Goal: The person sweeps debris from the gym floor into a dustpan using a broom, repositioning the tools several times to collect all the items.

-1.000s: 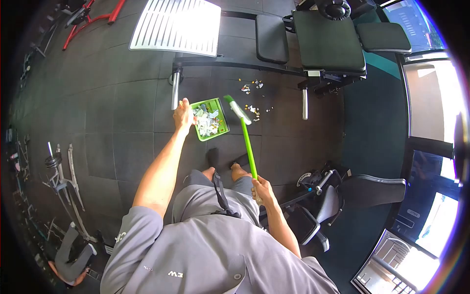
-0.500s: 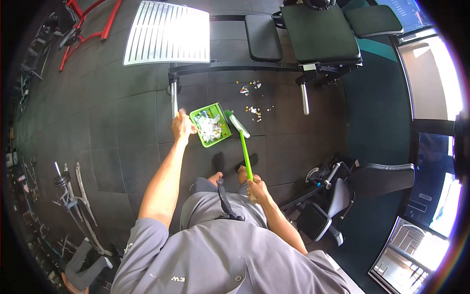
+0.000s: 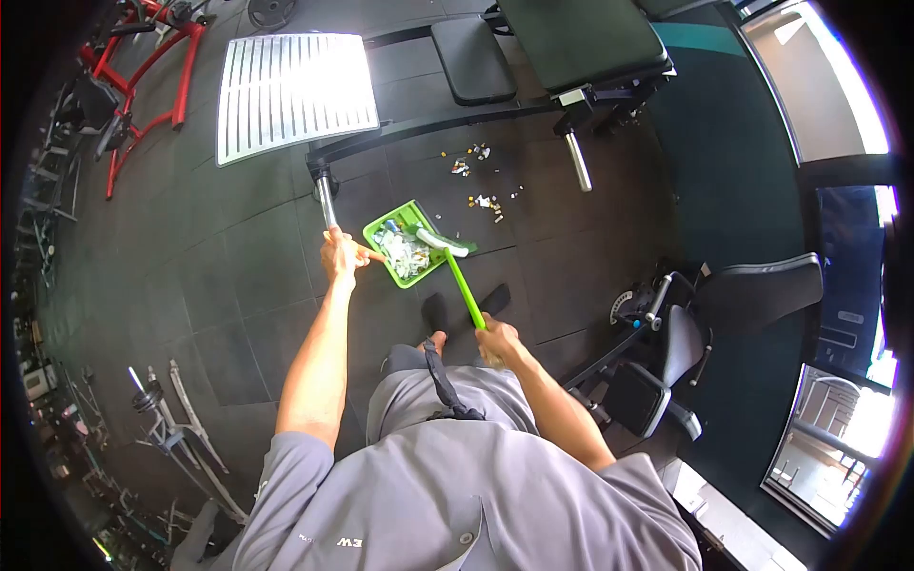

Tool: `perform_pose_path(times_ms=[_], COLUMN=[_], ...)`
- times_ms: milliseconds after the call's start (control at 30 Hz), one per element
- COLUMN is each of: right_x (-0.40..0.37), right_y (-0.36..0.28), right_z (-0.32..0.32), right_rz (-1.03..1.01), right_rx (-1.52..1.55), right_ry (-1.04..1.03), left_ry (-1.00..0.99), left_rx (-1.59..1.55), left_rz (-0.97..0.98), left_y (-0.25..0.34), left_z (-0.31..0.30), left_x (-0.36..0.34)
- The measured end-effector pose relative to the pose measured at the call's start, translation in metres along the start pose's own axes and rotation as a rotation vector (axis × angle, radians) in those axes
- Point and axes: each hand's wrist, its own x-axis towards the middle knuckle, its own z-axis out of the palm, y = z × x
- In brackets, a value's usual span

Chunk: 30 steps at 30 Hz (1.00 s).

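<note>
- Guy's mid-sweep: L hand (image 3: 340,257) is closed on the handle side of a green dustpan (image 3: 379,226), and the pan sits on the dark rubber floor (image 3: 238,266) just ahead of his feet
- R hand (image 3: 495,341) is wrapped tight round the near end of a green broom (image 3: 462,290); hands are well apart, one tool each
- Broom head (image 3: 444,244) lies right at the pan's open edge and looks like it's touching it, so imo this is the push-it-in bit of the stroke
- Pan already has a pile of white/mixed scraps (image 3: 405,255) in it
- Loose litter (image 3: 486,202) on the floor just beyond the pan, plus another lil cluster (image 3: 465,164) nearer the bench (image 3: 571,43) frame
- Getting at those calls for setting the bristles past them and dragging back toward the pan, w/ the pan lip flat on the floor so bits don't slip under
- Writing: only a small white mark on the grey shirt (image 3: 347,541), reads sth like "EW" upside down, can't be sure; nothing readable on pan, broom or gym gear
</note>
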Motion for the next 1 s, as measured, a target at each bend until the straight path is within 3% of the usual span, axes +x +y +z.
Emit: perform_pose_path(times_ms=[33,100,233,333,433,467,567,700,1000], right_x=[-0.019,-0.074,-0.138,-0.154,-0.153,-0.152,-0.132,-0.114,0.030], right_y=[0.006,-0.007,0.000,0.031,0.092,0.108,0.145,0.128,0.122], right_z=[-0.005,-0.027,-0.072,-0.096,-0.099,-0.098,-0.103,-0.126,-0.256], right_rz=[-0.046,0.180,0.333,0.298,0.295,0.347,0.189,0.263,0.169], right_rx=[0.080,0.232,0.532,0.595,0.512,0.432,0.009,0.251,0.249], right_ry=[0.028,-0.054,-0.037,-0.006,0.033,0.142,0.360,0.401,0.373], left_ry=[-0.013,-0.039,-0.139,-0.162,-0.188,-0.165,-0.113,-0.071,-0.046], left_rx=[-0.024,-0.073,-0.187,-0.282,-0.312,-0.330,-0.368,-0.372,-0.309], left_rz=[-0.009,-0.021,0.034,0.026,-0.008,-0.018,-0.022,-0.050,-0.069], left_y=[0.001,0.003,-0.009,-0.018,-0.030,-0.038,-0.051,-0.044,-0.044], left_z=[-0.001,-0.002,-0.019,-0.042,-0.072,-0.080,-0.086,-0.044,0.111], left_x=[-0.001,-0.002,0.001,0.000,-0.017,-0.027,-0.057,-0.097,-0.135])
